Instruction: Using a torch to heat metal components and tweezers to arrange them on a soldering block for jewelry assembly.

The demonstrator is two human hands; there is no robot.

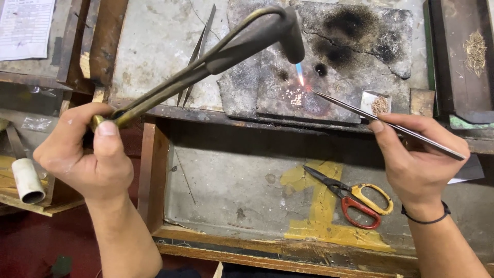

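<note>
Torch (242, 44) gripped in left hand (85, 154), flame lit over granules (295, 98), apparently unfused; right hand (419, 159) fingers pinched on tweezers (386, 123), tip near heated spot.

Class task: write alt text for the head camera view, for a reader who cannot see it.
A person's left hand holds a brass blowtorch whose small blue flame plays on tiny beads on a charred block, while the right hand points tweezers at them. Scissors lie in the tray below.
</note>
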